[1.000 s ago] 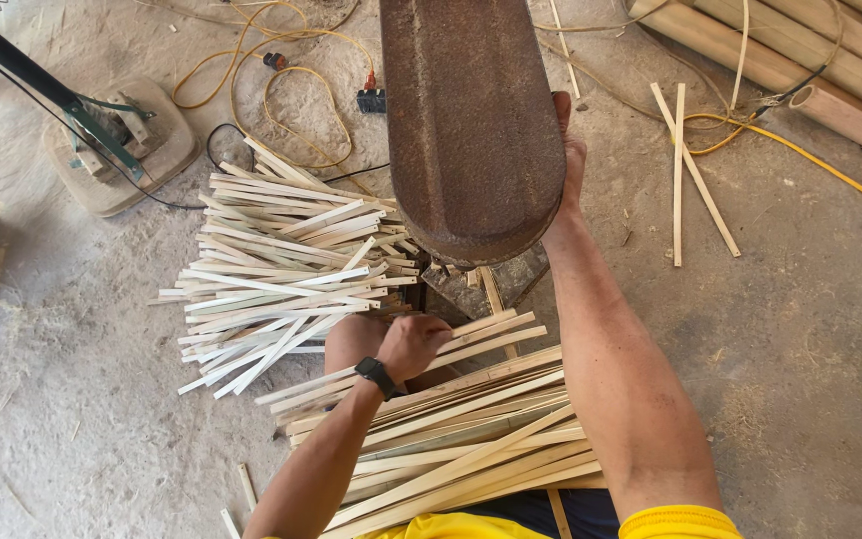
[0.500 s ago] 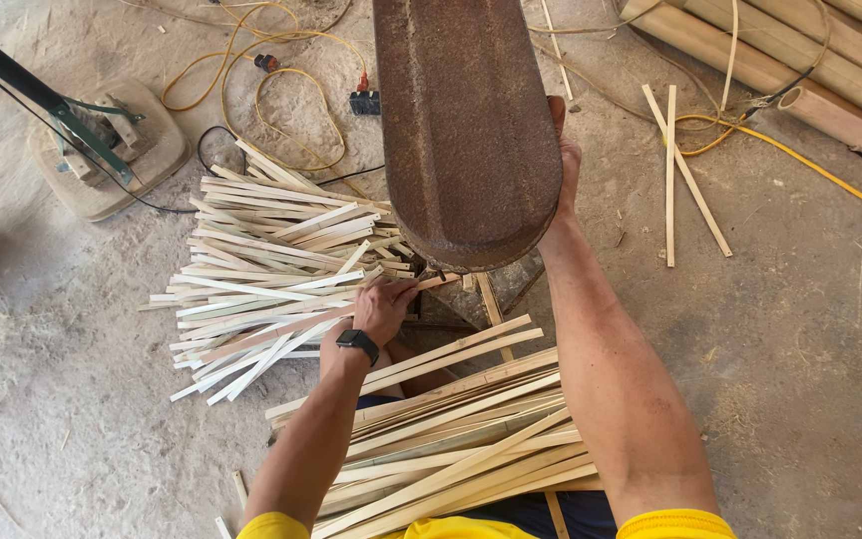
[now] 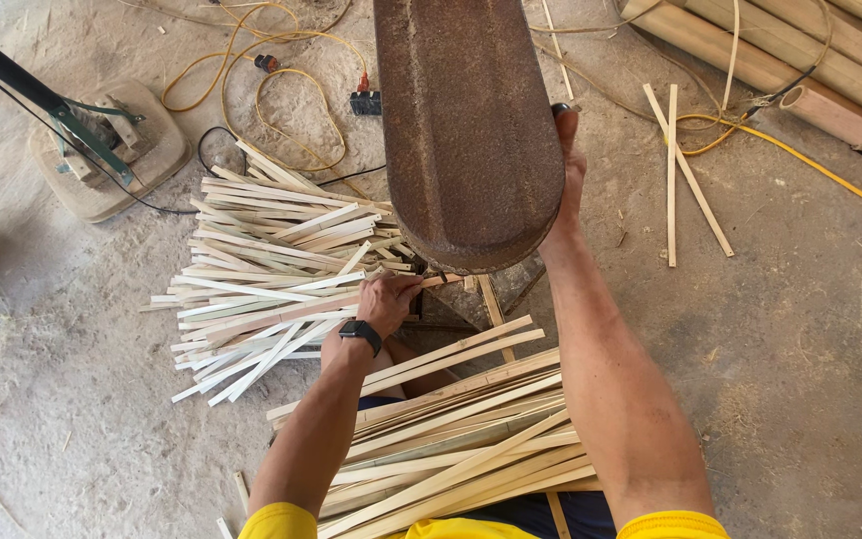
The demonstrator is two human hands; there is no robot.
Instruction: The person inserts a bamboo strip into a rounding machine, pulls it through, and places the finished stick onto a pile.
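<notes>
No packages, labels, signs or screens show anywhere in the frame, from the upper left corner down to the lower right.

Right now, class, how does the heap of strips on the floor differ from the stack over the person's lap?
The floor heap is paler, thinner and splayed untidily; the lap stack is yellower, wider and lies roughly parallel. The left hand reaches toward the floor heap; the lap stack is untouched. Both are long, flat strips.

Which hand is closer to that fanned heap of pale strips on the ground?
Left. The left hand sits at the edge of the fanned heap of strips; the right hand reaches up beside the rusty metal cover, well away.
</notes>
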